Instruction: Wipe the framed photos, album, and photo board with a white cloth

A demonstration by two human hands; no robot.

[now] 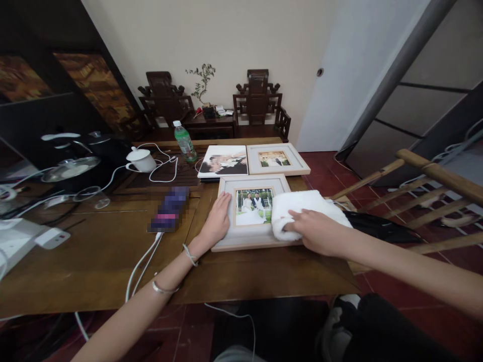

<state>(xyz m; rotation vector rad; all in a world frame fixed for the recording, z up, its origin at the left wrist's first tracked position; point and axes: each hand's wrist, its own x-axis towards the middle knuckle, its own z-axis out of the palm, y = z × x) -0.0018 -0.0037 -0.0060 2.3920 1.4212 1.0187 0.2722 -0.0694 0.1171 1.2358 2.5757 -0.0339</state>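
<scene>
A light wooden photo frame [241,241] with a wedding picture lies flat on the brown table [94,261]. My left hand [217,221] rests flat on the frame's left edge, fingers stretched out. My right hand [315,230] presses a folded white cloth [302,206] onto the frame's right side, fingers bent over the cloth. Two more pictures lie behind it: a frameless print [223,161] and a second light frame [277,159].
A phone [169,208] on a white cable lies left of the frame. Farther back stand a green bottle [184,141], a white teacup [140,160] and kitchenware at the left. A wooden chair [433,176] is at the right; dark carved chairs line the wall.
</scene>
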